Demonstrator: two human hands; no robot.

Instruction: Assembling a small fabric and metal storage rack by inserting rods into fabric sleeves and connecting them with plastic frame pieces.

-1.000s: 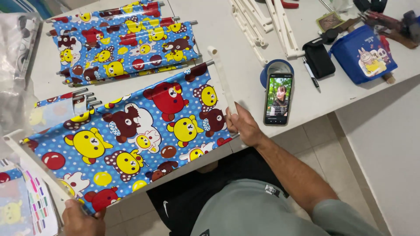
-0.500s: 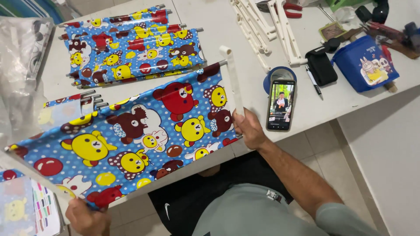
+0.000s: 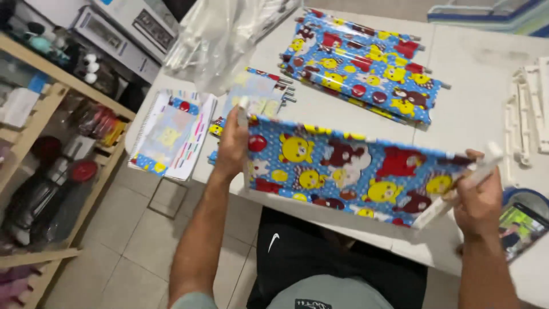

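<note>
Blue cartoon-print panel [image 3: 349, 166], both hands' grips closed

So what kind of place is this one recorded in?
Probably a small home workshop or craft room. Both hands, left hand and right hand, stretch a cartoon-print fabric panel over a white table, where more fabric panels are stacked beside white plastic frame parts. A cluttered wooden shelf stands nearby.

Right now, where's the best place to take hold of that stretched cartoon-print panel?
Grip the white end bars: left hand on the upright left bar, right hand on the tilted right bar, each from its outer end. The cartoon-print panel is limp fabric between them.
</note>
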